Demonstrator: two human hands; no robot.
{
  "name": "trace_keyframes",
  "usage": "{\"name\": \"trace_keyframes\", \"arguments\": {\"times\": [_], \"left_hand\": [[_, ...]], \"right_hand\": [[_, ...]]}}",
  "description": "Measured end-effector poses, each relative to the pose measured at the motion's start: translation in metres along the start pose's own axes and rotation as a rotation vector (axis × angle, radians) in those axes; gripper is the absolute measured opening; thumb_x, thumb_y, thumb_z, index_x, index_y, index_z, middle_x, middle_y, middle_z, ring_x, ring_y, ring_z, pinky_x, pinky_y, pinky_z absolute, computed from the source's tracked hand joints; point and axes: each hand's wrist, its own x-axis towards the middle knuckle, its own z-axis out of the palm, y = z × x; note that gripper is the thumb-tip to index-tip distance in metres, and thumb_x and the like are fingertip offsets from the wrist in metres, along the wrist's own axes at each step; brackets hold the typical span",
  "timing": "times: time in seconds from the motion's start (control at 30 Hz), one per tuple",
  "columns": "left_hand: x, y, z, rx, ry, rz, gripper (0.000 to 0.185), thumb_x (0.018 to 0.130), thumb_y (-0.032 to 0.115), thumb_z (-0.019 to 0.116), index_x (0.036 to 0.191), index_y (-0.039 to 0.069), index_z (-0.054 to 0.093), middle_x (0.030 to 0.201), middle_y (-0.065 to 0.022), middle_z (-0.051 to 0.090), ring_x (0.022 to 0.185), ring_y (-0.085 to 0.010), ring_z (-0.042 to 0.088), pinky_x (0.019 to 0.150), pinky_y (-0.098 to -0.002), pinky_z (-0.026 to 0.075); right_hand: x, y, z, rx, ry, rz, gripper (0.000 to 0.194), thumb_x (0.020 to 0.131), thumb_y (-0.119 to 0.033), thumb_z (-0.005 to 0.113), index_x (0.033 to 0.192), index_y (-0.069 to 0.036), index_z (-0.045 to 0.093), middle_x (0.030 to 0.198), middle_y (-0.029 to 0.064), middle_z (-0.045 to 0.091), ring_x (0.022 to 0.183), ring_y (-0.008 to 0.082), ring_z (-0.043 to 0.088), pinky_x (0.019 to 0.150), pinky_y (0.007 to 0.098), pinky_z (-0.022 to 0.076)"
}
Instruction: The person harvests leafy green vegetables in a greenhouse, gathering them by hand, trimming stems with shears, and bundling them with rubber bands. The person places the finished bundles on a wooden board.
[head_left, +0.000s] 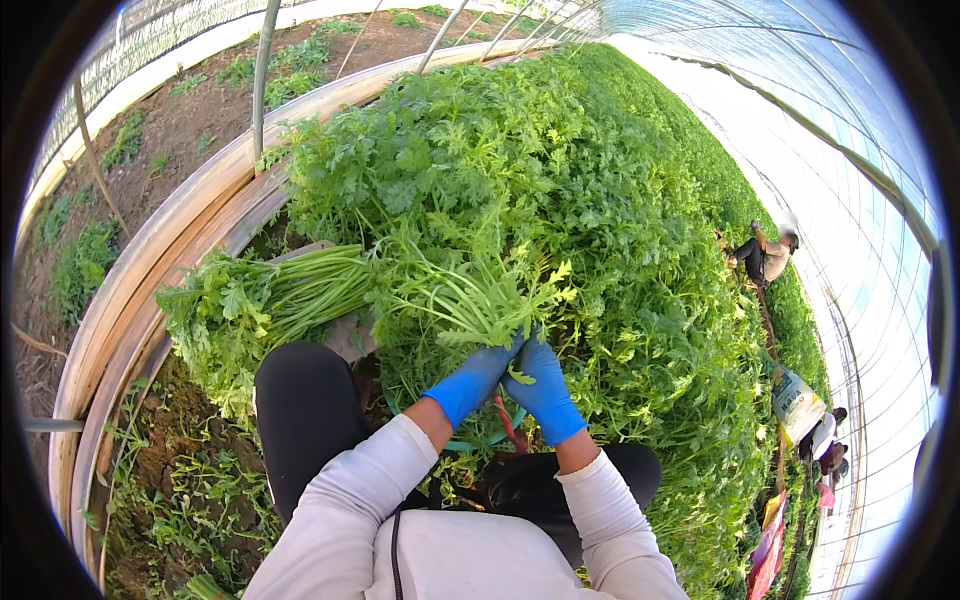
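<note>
Both my hands wear blue gloves and meet in front of my knees. My left hand is closed around the stem ends of a bunch of leafy greens, whose pale stems fan away from me. Against it, my right hand touches the base of the same bunch; its fingers are partly hidden by leaves, so its grip cannot be told. Below my hands a red handle or stick shows beside a teal ring-shaped band. To the left lies a pile of cut greens, stems side by side.
Dense growing greens stretch ahead and right inside a plastic greenhouse. A curved wooden border and metal poles line the left. Several people work at the far right, one crouching, near a printed sack. Loose plants lie on soil lower left.
</note>
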Motion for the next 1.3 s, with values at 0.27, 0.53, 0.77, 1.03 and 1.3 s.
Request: {"name": "trace_keyframes", "arguments": {"times": [0.27, 0.53, 0.77, 1.03, 1.3], "left_hand": [[0.006, 0.033, -0.011, -0.31, 0.016, -0.184, 0.07, 0.087, 0.047, 0.059, 0.142, 0.012, 0.034, 0.138, -0.0115, 0.044, 0.121, -0.0285, 0.047, 0.093, -0.0469, 0.042], [-0.022, 0.009, 0.044, -0.654, -0.535, -0.377, 0.076, 0.087, 0.047, 0.063, 0.145, 0.015, 0.026, 0.128, -0.0114, 0.052, 0.113, -0.0276, 0.056, 0.091, -0.05, 0.047], [-0.017, -0.005, 0.058, -0.429, -0.664, -0.336, 0.076, 0.082, 0.06, 0.062, 0.14, 0.018, 0.039, 0.118, -0.0043, 0.055, 0.106, -0.0208, 0.056, 0.083, -0.0412, 0.048], [-0.011, 0.015, 0.047, -0.588, -0.697, -0.32, 0.064, 0.086, 0.051, 0.062, 0.138, 0.022, 0.04, 0.112, -0.002, 0.059, 0.102, -0.0197, 0.059, 0.082, -0.0415, 0.047], [-0.008, 0.068, 0.017, -1.19, -0.617, 0.124, 0.089, 0.078, 0.066, 0.059, 0.144, 0.014, 0.03, 0.135, -0.0124, 0.047, 0.127, -0.03, 0.044, 0.103, -0.0506, 0.038]], "right_hand": [[0.031, 0.025, -0.005, -0.182, -0.067, -0.111, 0.036, 0.072, -0.015, 0.068, 0.1, 0.005, 0.057, 0.086, 0.0184, 0.065, 0.079, 0.0333, 0.064, 0.071, 0.0411, 0.0502], [0.137, -0.011, -0.113, 0.204, -0.432, 0.334, 0.024, 0.071, -0.006, 0.071, 0.09, 0.007, 0.062, 0.073, 0.0114, 0.064, 0.05, 0.0147, 0.055, 0.047, 0.03, 0.0438], [0.162, -0.053, -0.133, -0.616, -0.574, 0.114, 0.024, 0.07, -0.014, 0.07, 0.082, 0.005, 0.064, 0.069, 0.0118, 0.064, 0.053, 0.0172, 0.058, 0.052, 0.0323, 0.047], [0.192, -0.043, -0.155, -0.586, -0.565, 0.199, 0.034, 0.065, -0.019, 0.069, 0.086, 0.007, 0.063, 0.071, 0.0151, 0.066, 0.059, 0.0203, 0.06, 0.058, 0.034, 0.0477], [0.13, -0.042, -0.17, -0.048, -0.347, 0.141, 0.041, 0.067, -0.018, 0.069, 0.097, 0.008, 0.059, 0.074, 0.0195, 0.065, 0.064, 0.0279, 0.064, 0.061, 0.0371, 0.0501]]}}
